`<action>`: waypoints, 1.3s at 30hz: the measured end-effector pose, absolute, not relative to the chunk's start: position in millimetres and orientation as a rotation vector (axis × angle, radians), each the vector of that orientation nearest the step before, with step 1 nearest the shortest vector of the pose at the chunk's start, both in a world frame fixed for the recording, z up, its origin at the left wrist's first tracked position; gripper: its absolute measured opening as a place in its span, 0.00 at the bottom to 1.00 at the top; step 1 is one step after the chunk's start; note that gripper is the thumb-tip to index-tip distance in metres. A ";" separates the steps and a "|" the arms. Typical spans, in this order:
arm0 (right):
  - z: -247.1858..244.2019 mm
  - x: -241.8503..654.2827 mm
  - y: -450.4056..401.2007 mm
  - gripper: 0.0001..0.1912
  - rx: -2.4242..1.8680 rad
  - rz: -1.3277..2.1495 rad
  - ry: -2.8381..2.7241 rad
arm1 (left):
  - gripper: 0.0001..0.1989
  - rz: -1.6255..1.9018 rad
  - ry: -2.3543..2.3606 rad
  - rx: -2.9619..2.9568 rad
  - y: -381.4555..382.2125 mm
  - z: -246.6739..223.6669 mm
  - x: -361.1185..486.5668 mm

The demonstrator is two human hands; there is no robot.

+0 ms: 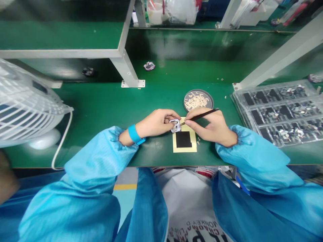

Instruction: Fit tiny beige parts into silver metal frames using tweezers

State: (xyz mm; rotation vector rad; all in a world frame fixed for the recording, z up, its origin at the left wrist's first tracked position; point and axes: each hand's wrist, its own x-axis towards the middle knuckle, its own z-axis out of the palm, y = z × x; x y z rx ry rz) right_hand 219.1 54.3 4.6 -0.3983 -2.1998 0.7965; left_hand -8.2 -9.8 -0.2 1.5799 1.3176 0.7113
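Between the thumb and fingers of my left hand (158, 123) is a small squarish metallic watch case (175, 125), its open side facing up. My right hand (210, 127) grips dark tweezers (202, 115), whose tips reach the case's right edge. Whether the tips hold a part is too small to tell. Below both hands lies a yellow sheet (178, 149) with a black square (183, 139) on it. Just behind my right hand sits a round grey dish (186, 107) of small beige pieces (198, 100).
Stacked clear trays (254, 116) with small parts stand at the right. A white fan (27, 104) and its cable (64, 134) occupy the left. A shelf leg (128, 70) is bolted behind my left hand, near another small case (149, 66). Tiny beige bits (198, 140) lie beside the sheet.
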 end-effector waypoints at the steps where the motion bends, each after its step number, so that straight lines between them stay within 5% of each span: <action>1: 4.8 219.2 54.4 0.05 -0.410 0.802 -2.208 | 0.15 0.703 1.304 1.566 -9.5 1.0 -8.9; 20: 8.5 220.5 52.9 0.04 -0.459 0.881 -2.266 | 0.15 0.765 1.152 1.269 -6.2 5.5 -11.7; 29: 8.7 223.7 77.0 0.12 -0.660 1.708 -2.110 | 0.15 0.725 1.122 1.247 -4.8 4.0 -14.1; 39: 14.3 222.4 80.1 0.20 -0.696 1.873 -1.844 | 0.18 0.646 1.186 1.232 -2.6 5.8 -21.1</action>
